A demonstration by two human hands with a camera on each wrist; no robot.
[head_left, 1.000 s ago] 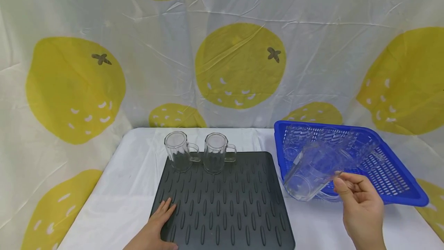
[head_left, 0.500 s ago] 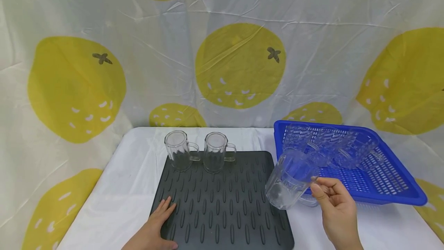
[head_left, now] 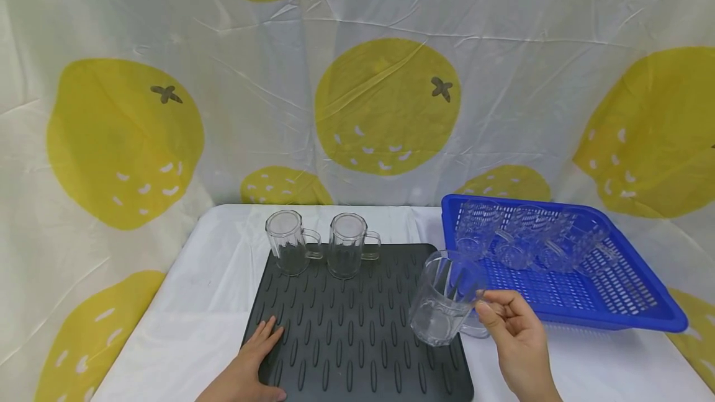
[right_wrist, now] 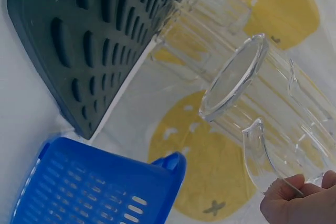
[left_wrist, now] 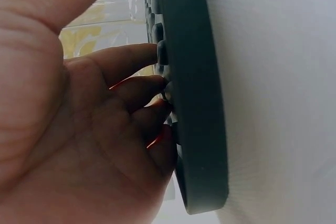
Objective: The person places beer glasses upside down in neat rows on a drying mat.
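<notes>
My right hand (head_left: 516, 343) pinches the handle of a clear glass mug (head_left: 444, 303). The mug hangs tilted over the right part of a black ribbed drying mat (head_left: 363, 358). In the right wrist view, the fingers (right_wrist: 286, 198) hold the handle's end, and the mug (right_wrist: 278, 98) slants across the picture. My left hand (head_left: 251, 358) rests on the mat's left edge with fingers spread. The left wrist view shows its fingertips against the raised ribs. Two clear glass mugs (head_left: 290, 247) stand side by side at the mat's back left, handles toward the right.
A blue plastic basket (head_left: 614, 321) stands tilted to the right of the mat, with several clear glass mugs (head_left: 516, 253) lying in it. White cloth (head_left: 179, 290) covers the table. Behind it hangs a lemon-print curtain (head_left: 385, 104).
My right hand has carried the mug left and slightly down, from in front of the basket to over the mat's right side, tilting it more upright. My left hand stays put.
</notes>
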